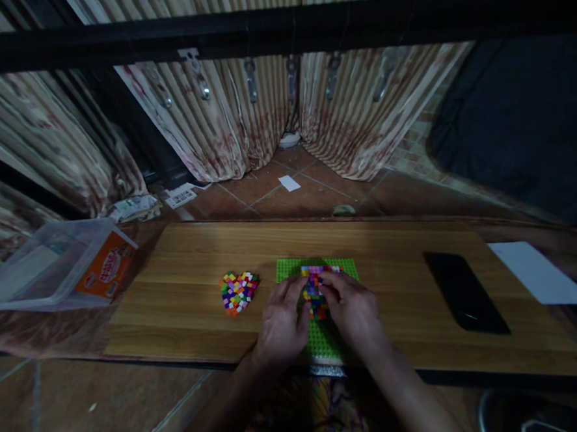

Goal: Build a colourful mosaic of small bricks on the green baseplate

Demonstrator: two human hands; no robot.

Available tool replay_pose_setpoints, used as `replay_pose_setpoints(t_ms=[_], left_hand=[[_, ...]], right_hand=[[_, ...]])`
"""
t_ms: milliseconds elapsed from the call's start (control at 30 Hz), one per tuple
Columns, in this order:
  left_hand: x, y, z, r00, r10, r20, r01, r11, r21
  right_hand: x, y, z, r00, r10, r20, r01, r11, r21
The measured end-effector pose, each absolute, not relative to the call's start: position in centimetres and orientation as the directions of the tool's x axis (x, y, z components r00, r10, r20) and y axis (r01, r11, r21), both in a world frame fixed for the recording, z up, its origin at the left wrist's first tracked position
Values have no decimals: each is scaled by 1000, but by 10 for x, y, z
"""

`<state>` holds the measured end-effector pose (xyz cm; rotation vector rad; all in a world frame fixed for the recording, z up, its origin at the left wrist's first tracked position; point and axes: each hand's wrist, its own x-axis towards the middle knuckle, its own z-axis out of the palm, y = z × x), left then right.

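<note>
A green studded baseplate lies on the wooden table, near its front edge. On it is a patch of small multicoloured building bricks, partly covered by my fingers. My left hand rests at the left side of this patch, fingers bent and closed with the tips at the bricks. From the right, my right hand reaches over the patch, thumb and fingers pinched together at its upper part. Whatever sits between the fingertips of either hand is too small and hidden to make out. Left of the baseplate lies a heart-shaped cluster of small coloured bricks.
A black flat slab-like object lies on the table's right side, with a white sheet beyond. Left of the table stands a clear plastic box with an orange label. A dark rail and curtains are ahead.
</note>
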<state>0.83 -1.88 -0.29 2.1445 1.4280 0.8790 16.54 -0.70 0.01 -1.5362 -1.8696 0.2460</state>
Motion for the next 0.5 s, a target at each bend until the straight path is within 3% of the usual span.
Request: replay_pose_setpoints(t_ms=[333,500], left_hand=[[8,-19,-6,300,914,273,659,-406,633],[11,-19,-2,359,895,265,757,-445,478]], right_hand=[[163,-11,-5,24,916,400,829,206,-520],[162,-14,-6,31,910,413,841,200,-503]])
